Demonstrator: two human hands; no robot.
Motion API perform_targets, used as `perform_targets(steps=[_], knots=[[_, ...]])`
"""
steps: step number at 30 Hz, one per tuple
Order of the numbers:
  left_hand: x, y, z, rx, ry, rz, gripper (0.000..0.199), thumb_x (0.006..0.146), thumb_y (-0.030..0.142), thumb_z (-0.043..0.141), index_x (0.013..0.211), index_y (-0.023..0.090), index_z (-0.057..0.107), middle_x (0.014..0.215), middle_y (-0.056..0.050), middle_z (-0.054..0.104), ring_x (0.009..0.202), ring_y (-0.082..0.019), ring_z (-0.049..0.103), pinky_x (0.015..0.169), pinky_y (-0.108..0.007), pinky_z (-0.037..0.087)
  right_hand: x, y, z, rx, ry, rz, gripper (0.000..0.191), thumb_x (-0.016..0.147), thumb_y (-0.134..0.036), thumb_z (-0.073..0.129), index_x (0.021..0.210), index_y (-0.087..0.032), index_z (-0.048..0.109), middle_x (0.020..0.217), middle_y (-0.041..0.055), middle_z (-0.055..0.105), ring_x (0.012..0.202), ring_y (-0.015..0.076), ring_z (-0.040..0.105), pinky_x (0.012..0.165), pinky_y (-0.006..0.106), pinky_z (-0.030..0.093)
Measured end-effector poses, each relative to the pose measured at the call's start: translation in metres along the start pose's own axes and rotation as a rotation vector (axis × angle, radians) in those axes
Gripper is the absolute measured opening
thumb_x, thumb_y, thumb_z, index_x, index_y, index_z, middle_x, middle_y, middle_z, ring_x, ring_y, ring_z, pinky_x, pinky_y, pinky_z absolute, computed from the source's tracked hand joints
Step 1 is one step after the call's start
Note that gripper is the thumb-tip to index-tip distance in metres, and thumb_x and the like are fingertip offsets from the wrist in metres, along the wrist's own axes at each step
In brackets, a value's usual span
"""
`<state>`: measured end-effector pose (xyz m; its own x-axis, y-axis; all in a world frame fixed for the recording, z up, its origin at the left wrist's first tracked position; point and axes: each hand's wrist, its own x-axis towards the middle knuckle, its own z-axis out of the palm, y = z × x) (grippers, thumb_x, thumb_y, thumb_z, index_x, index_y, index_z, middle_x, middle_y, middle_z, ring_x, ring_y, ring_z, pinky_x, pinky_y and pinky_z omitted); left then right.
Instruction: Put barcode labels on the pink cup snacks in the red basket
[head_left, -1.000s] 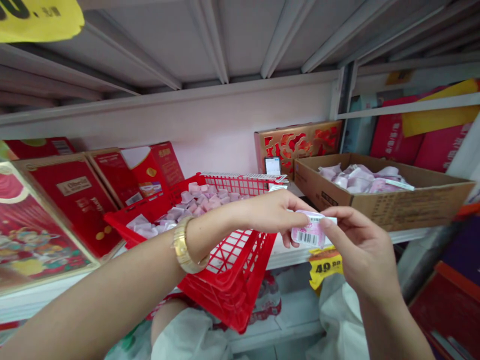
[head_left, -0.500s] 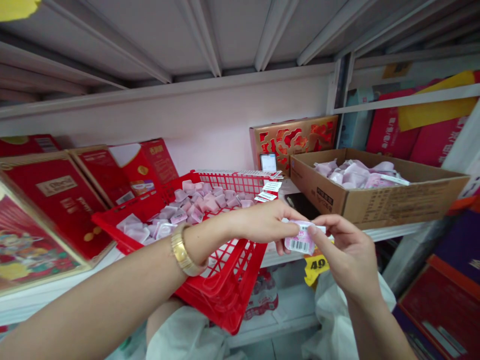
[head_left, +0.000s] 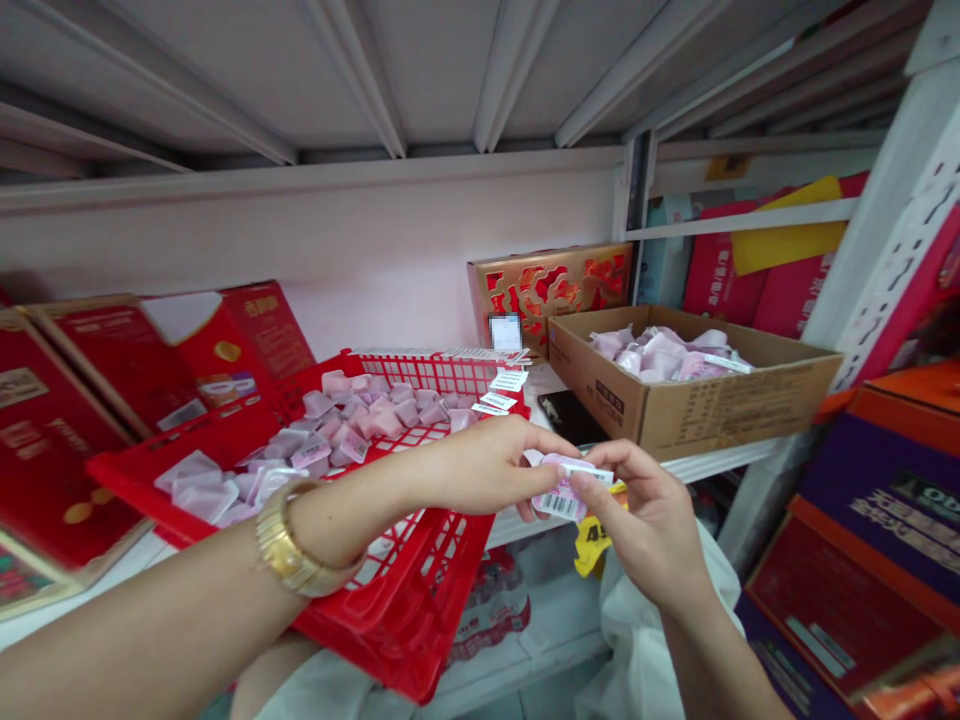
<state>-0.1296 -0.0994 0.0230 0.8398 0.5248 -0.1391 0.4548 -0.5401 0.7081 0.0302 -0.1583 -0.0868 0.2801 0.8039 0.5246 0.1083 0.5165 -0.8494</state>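
Between my hands is a small pink-lilac plastic cup (head_left: 559, 502) with a barcode on its lid, perhaps a jelly or pudding cup. My left hand (head_left: 487, 465), with a gold watch-like band on the wrist, grips its left side. A white label strip (head_left: 592, 474) lies across the cup's upper right. Thumb and fingers of my right hand (head_left: 649, 520) pinch this strip, with the thumb against the cup. Similar cups (head_left: 382, 410) fill much of a red plastic basket (head_left: 405, 635) to the left. Printed label strips (head_left: 501, 390) hang along the basket's far right rim.
A cardboard box (head_left: 720, 410) holding more pink cups stands on the shelf at right. A gold-red gift box (head_left: 551, 290) leans behind it. Red gift boxes (head_left: 259, 330) stand at left. A dark flat object (head_left: 574, 415) lies beside the carton. Shelf beams (head_left: 517, 70) hang overhead.
The view has turned to the right, so the basket, boxes and hands appear farther left. Both hands keep hold at the cup, which has tilted slightly.
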Motion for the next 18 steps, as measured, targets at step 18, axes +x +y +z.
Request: perform_targets(steps=[18], knots=[[0.138,0.074,-0.045,-0.345,0.317,0.121,0.069,0.084,0.003,0.052,0.15,0.015,0.036,0.128,-0.015,0.063,0.106,-0.016,0.064,0.093,-0.028,0.051,0.161,-0.022,-0.119,-0.802,0.458,-0.275,0.018,0.078,-0.035,0.072,0.087,-0.019,0.069,0.075,0.0054,0.068,0.061,0.0157,0.056,0.062,0.031,0.041]])
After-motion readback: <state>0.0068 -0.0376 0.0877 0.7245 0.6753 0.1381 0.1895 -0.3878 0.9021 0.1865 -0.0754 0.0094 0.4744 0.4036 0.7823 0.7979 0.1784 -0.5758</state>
